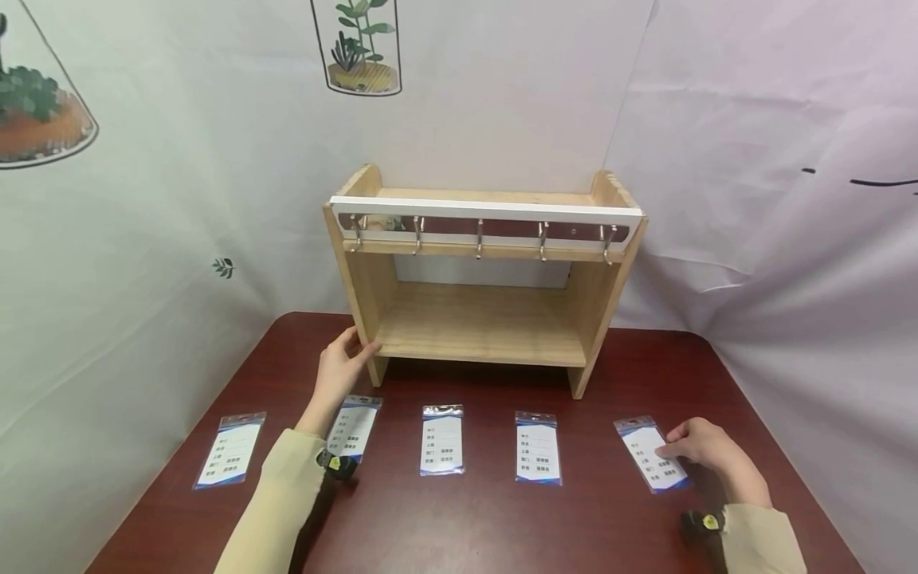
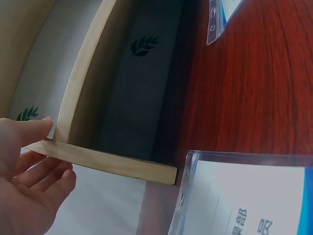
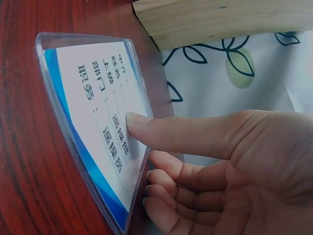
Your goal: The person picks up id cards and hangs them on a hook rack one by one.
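My left hand (image 1: 339, 373) grips the lower left side panel of a small wooden shelf (image 1: 480, 319). In the left wrist view its thumb lies on the inner side of the panel's edge and the fingers are on the outer side. At the right, my right hand (image 1: 710, 448) pinches the long edge of a clear plastic name badge (image 1: 651, 456). The right wrist view shows the thumb on the face of this badge (image 3: 93, 93) and curled fingers at its edge. The badge is slightly turned, low over or on the table; its contact with the table is unclear.
Across the shelf's top front runs a white rail (image 1: 488, 209) with several metal hooks (image 1: 479, 239). More badges lie in a row on the dark red table (image 1: 488, 526): far left (image 1: 229, 450), beside the left forearm (image 1: 355, 426), centre (image 1: 442, 440) and right of centre (image 1: 538, 448). Patterned white cloth (image 1: 179, 199) surrounds the table.
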`<state>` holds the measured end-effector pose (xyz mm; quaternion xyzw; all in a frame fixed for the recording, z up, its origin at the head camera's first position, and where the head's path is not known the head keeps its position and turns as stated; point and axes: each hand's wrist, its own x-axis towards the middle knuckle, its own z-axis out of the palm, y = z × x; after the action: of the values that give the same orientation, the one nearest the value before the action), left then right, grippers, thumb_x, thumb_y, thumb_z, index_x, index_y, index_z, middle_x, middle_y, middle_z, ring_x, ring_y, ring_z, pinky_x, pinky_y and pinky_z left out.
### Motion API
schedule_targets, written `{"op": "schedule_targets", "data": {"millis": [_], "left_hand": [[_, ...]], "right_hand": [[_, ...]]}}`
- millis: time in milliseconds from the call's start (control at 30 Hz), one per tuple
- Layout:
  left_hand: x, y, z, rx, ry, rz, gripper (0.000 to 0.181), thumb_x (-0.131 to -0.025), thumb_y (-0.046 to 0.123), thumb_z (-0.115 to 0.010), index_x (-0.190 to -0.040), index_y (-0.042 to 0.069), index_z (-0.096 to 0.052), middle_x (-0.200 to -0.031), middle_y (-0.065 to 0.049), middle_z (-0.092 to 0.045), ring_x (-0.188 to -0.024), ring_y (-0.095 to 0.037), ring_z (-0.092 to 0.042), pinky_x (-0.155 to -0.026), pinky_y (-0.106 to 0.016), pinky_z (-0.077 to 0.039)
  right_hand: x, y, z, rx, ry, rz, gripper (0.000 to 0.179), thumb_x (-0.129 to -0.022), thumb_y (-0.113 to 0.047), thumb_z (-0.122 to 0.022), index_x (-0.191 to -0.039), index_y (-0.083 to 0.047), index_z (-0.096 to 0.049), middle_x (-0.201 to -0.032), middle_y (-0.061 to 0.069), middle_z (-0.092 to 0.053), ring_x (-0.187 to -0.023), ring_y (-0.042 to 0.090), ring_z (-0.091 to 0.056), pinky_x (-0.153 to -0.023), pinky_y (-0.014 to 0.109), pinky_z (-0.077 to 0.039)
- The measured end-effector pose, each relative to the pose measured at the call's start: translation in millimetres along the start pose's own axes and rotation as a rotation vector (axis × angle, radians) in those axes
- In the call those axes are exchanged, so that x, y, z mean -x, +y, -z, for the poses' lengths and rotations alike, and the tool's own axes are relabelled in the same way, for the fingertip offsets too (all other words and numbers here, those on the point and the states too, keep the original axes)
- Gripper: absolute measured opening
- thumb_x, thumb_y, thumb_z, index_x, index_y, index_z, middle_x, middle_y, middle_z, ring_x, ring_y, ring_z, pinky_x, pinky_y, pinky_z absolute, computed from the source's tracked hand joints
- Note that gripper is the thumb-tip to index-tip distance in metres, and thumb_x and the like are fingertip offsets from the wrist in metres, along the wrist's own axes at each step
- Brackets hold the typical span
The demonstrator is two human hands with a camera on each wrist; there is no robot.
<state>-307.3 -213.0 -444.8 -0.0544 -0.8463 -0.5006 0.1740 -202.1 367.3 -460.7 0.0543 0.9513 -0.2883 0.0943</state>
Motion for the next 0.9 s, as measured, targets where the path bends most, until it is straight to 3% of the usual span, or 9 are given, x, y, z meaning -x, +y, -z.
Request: {"op": "schedule_targets", "data": {"millis": [400, 900], "left_hand": [[2.2, -2.3, -1.9, 0.001, 0.0, -0.007, 0.051, -0.095, 0.029, -0.073, -0.134, -0.002, -0.06, -0.124, -0.025, -0.066, -0.117, -0.036, -0.064, -0.095, -0.048, -0.055], [1.9, 0.6, -3.4, 0.0, 0.014, -0.006, 0.048, -0.095, 0.024, -0.074, -0.132, -0.003, -0.061, -0.123, -0.027, -0.066, -0.114, -0.036, -0.066, -0.092, -0.048, -0.056]], "right_hand": [[0.7, 0.2, 0.0, -0.047, -0.011, -0.017, 0.034, -0.079, -0.015, -0.082, -0.093, 0.01, -0.064, -0.081, 0.008, -0.064, -0.075, 0.02, -0.06, -0.063, 0.032, -0.052], [0.9, 3.2, -1.9, -0.191, -0.037, -0.007, 0.031, -0.079, -0.006, -0.079, -0.094, 0.011, -0.058, -0.08, 0.009, -0.062, -0.072, 0.019, -0.062, -0.063, 0.03, -0.053]]}}
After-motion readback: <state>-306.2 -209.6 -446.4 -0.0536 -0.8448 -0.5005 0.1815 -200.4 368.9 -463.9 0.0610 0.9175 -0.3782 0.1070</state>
